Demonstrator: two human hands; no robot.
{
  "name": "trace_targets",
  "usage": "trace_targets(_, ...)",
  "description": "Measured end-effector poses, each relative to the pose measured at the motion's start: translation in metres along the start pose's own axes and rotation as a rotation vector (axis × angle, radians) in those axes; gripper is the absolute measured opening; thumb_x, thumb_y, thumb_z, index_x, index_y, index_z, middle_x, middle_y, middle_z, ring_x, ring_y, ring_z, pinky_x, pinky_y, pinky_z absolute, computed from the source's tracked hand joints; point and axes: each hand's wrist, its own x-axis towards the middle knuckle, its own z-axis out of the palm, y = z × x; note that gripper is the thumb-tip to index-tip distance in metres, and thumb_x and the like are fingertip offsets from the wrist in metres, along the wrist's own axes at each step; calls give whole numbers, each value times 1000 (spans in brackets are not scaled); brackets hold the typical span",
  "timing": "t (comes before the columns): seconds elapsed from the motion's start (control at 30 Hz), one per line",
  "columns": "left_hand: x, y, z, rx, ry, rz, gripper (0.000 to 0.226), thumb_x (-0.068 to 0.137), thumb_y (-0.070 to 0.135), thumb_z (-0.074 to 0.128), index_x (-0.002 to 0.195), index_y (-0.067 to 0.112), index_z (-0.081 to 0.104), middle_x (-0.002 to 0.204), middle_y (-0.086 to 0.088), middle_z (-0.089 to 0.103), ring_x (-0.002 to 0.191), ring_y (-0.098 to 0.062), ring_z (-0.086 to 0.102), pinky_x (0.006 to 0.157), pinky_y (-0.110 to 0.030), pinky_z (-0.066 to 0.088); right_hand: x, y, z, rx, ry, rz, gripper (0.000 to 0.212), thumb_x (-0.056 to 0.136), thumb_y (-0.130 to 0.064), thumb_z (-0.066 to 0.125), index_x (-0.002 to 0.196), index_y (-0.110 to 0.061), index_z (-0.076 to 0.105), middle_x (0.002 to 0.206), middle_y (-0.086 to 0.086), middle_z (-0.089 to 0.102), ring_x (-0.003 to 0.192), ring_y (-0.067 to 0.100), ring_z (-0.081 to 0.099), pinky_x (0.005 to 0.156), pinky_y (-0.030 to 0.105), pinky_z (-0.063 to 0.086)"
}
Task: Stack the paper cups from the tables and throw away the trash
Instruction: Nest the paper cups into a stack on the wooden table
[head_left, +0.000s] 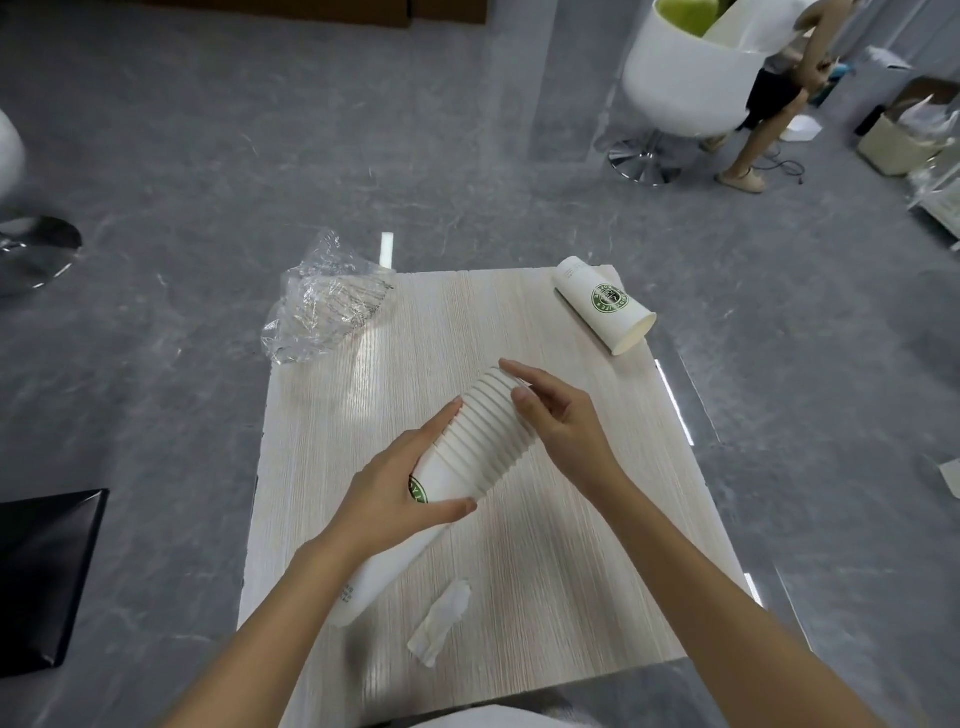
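Note:
A stack of several white paper cups (483, 441) lies tilted above a light wooden table (571, 545), rims toward the far side. My left hand (400, 493) grips the stack around its middle, thumb over a green logo. My right hand (556, 415) holds the rim end, fingers over the top cup's mouth. A single white cup with a green logo (602, 306) lies on its side at the table's far right corner. A crumpled white tissue (441, 623) lies near the front edge. A crumpled clear plastic wrapper (322, 306) hangs over the far left corner.
Grey floor surrounds the table. A white swivel chair with a green cushion (680, 88) stands at the back right, a person's legs (753, 145) beside it. Boxes and bags (904, 135) sit far right. A black case (41, 577) lies left; another chair base (36, 249) is farther back.

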Motion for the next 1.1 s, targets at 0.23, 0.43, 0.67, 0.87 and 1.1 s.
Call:
trace_targets(0.23,9,4,8,30,-16,-2,99,63,66,69,141,69,8,140,24,44,124,-1,46,101,-31,42,1,4,-3,45,60,19,31,95,-9,53,124,-9,61,125,-3,62,115,0,56,96,15,45)
trace_targets(0.43,28,10,16,104,0,-1,103,70,54,79,143,66,8,135,21,46,117,-2,48,91,-26,42,10,11,-18,48,80,32,29,95,-11,54,122,-15,62,106,6,68,99,7,62,87,15,47)
trace_targets(0.67,45,5,18,69,-4,-30,102,70,53,79,144,65,9,139,22,43,117,1,45,89,-25,39,45,36,-73,51,337,131,42,93,-12,56,134,-18,48,85,0,69,77,9,64,73,20,51)
trace_targets(0.87,59,0,18,37,-12,-69,102,63,66,71,144,65,9,143,24,41,121,2,44,93,-26,39,85,74,-119,8,543,273,52,90,-7,55,139,-20,42,88,-6,57,87,17,56,75,29,46)
trace_targets(1.1,73,-5,16,22,-21,-112,102,60,67,68,144,66,10,143,25,40,124,1,43,98,-29,40,117,98,-134,2,538,320,57,92,-11,56,144,-17,34,92,-10,51,95,13,53,84,35,47)
